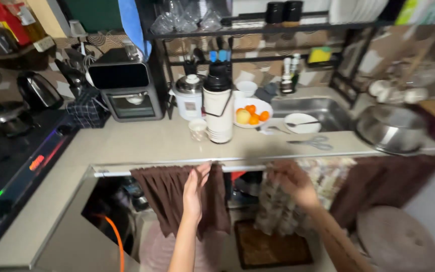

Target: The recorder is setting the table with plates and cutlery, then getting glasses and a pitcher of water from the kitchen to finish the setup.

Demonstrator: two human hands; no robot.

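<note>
My left hand (195, 191) rests flat against a brown curtain (177, 194) that hangs from a rail under the countertop edge; its fingers are spread and hold nothing that I can see. Blurred by motion, my right hand (290, 182) is closed on a patterned light curtain (278, 211) just right of the brown one. Another brown curtain panel (378, 184) hangs further right. Between the two hands the curtains are parted, and dark items show in the cupboard space behind.
On the beige counter (142, 143) stand a white flask with black lid (218, 108), a small cup (197, 129), a bowl of oranges (251, 113), scissors (312, 143), a rice cooker (189, 95) and a toaster oven (126, 90). A sink (318, 112), metal bowl (391, 128), stove (11, 161) and round stool (396, 242) surround it.
</note>
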